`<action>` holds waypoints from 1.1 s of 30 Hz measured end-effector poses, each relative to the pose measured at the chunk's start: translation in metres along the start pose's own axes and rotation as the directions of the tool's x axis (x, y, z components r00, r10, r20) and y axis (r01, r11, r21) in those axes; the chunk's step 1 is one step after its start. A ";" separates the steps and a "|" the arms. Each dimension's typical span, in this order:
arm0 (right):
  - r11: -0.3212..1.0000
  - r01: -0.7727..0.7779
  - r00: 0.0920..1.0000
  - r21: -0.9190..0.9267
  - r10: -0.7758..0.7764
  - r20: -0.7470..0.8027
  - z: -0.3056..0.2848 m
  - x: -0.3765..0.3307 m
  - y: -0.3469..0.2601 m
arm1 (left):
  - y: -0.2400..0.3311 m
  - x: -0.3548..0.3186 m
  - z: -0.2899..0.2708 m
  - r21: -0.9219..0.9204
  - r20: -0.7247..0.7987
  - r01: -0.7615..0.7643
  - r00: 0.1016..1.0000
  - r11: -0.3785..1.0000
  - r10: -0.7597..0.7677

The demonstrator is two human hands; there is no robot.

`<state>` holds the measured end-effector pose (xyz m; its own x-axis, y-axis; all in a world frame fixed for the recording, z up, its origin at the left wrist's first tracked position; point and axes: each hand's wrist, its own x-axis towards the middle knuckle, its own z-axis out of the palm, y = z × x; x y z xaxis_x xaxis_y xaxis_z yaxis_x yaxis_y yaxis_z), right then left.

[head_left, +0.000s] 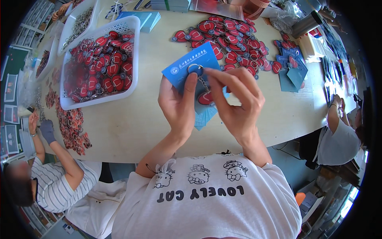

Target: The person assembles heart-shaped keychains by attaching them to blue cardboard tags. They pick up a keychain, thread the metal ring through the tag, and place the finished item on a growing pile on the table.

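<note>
A blue card (207, 53) with white print is held up over the table by my left hand (177, 105), the thumb pressing on its front. Against the card lies a keychain: its metal ring (195, 65) is by my left thumb tip, and a short chain leads down to a red charm (205, 98). My right hand (238, 105) pinches at the ring and the top of the chain, its fingers closed; the fingertips partly cover the exact grip. Several loose blue cards (205, 118) lie on the table beneath my hands.
A white basket (136, 59) full of red keychains stands at left. More red keychains (234, 40) are heaped beyond my hands. Stacked blue cards (150, 22) lie at the back, others (292, 71) at right. Co-workers sit left, with a gloved hand (47, 129), and right (338, 135).
</note>
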<state>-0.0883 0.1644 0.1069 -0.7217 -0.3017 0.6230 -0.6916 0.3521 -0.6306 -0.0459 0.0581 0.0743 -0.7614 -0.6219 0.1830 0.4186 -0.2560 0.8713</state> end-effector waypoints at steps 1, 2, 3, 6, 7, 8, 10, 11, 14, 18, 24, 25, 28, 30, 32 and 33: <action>0.999 -0.038 0.998 0.028 0.039 -0.053 0.000 0.001 0.000 | 0.001 0.001 -0.001 -0.041 0.007 0.028 1.000 0.999 -0.028; 0.996 -0.074 0.991 0.057 0.079 -0.105 -0.001 0.002 0.001 | 0.002 0.003 -0.001 -0.049 0.014 0.034 0.999 0.998 -0.033; 0.997 -0.062 0.992 0.043 0.067 -0.105 -0.006 0.010 0.002 | 0.004 0.004 -0.001 -0.056 0.021 0.040 0.999 0.998 -0.038; 0.926 -0.247 0.969 0.285 0.231 0.091 -0.007 0.014 0.019 | 0.005 0.004 -0.002 -0.059 0.092 0.052 0.995 0.997 -0.046; 0.833 -0.348 0.937 0.430 0.313 0.152 -0.004 0.015 0.018 | 0.005 0.005 -0.003 -0.056 0.120 0.051 0.992 0.997 -0.043; 0.829 -0.375 0.926 0.415 0.317 0.205 -0.004 0.016 0.021 | 0.005 0.005 -0.004 -0.052 0.139 0.042 0.990 0.998 -0.035; 0.819 -0.428 0.894 0.382 0.320 0.315 -0.003 0.014 0.028 | 0.004 0.004 -0.006 -0.040 0.170 0.023 0.985 0.999 -0.016; 0.827 -0.391 0.911 0.404 0.287 0.295 0.002 0.011 0.027 | 0.004 0.004 -0.005 -0.030 0.163 0.020 0.986 0.999 -0.015; 0.693 -0.499 0.867 0.521 0.395 0.304 0.008 0.006 0.018 | 0.003 0.003 -0.003 -0.011 0.134 0.019 0.991 1.000 -0.018; 0.719 -0.479 0.873 0.504 0.330 0.359 0.009 0.001 0.023 | 0.002 0.005 -0.006 -0.017 0.125 0.053 0.991 0.998 -0.050; 0.656 -0.479 0.877 0.584 0.385 0.287 0.010 -0.006 0.027 | -0.006 0.003 -0.010 0.013 0.149 0.090 0.985 0.996 -0.091; 0.685 -0.521 0.847 0.509 0.344 0.405 0.003 -0.012 0.038 | -0.006 0.002 -0.012 0.031 0.141 0.101 0.984 0.994 -0.104; 0.593 -0.634 0.769 0.496 0.420 0.482 -0.013 -0.030 0.051 | -0.022 -0.002 -0.024 0.141 0.215 0.177 0.955 0.974 -0.204; 0.523 -0.689 0.722 0.502 0.553 0.415 -0.044 -0.036 0.074 | -0.019 0.009 -0.041 0.535 0.404 -0.160 0.911 0.830 -0.085; 0.566 -0.544 0.746 0.619 0.664 0.048 -0.082 -0.037 0.107 | -0.020 0.021 -0.060 0.780 0.503 -0.475 0.863 0.407 0.043; 0.675 -0.553 0.752 0.488 0.656 -0.055 -0.113 -0.037 0.138 | -0.020 0.025 -0.064 0.852 0.477 -0.471 0.878 0.227 0.033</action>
<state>-0.1534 0.3244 0.0491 -0.9954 0.0531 0.0803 -0.0819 -0.0278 -0.9963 -0.0414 0.0001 0.0318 -0.8911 -0.2019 0.4063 0.0318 0.8656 0.4998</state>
